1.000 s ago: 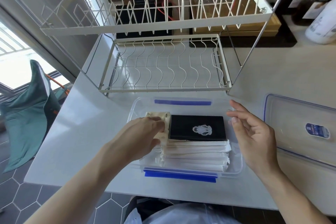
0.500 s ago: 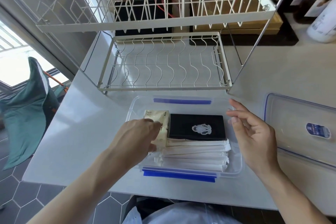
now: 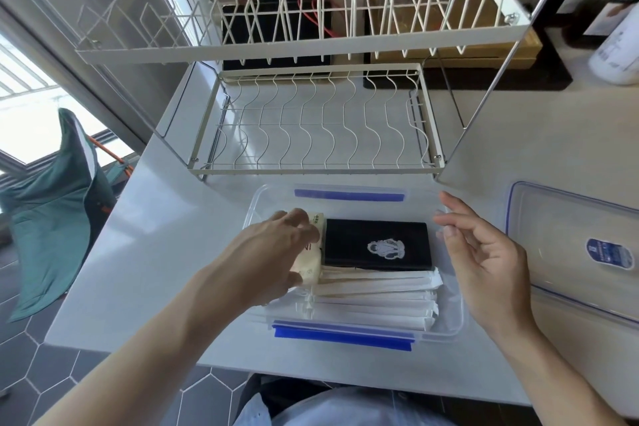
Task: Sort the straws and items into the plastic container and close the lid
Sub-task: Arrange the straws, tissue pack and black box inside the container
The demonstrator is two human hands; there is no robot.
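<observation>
A clear plastic container (image 3: 453, 325) with blue clips sits on the white counter in front of me. Inside lie several white paper-wrapped straws (image 3: 373, 297), a black packet with a white figure (image 3: 377, 245), and a cream tissue packet (image 3: 311, 259) at the left end. My left hand (image 3: 269, 252) rests over the cream packet, fingers curled on it inside the container. My right hand (image 3: 484, 259) hovers open over the container's right rim, holding nothing. The clear lid (image 3: 570, 245) with a blue label lies on the counter to the right.
A white two-tier wire dish rack (image 3: 311, 128) stands just behind the container. A white bottle (image 3: 619, 55) and dark boxes are at the back right. A green cloth on a chair (image 3: 52, 218) is off the counter's left edge.
My left hand has slid a little down and toward me along the cream packet. My right hand has barely moved.
</observation>
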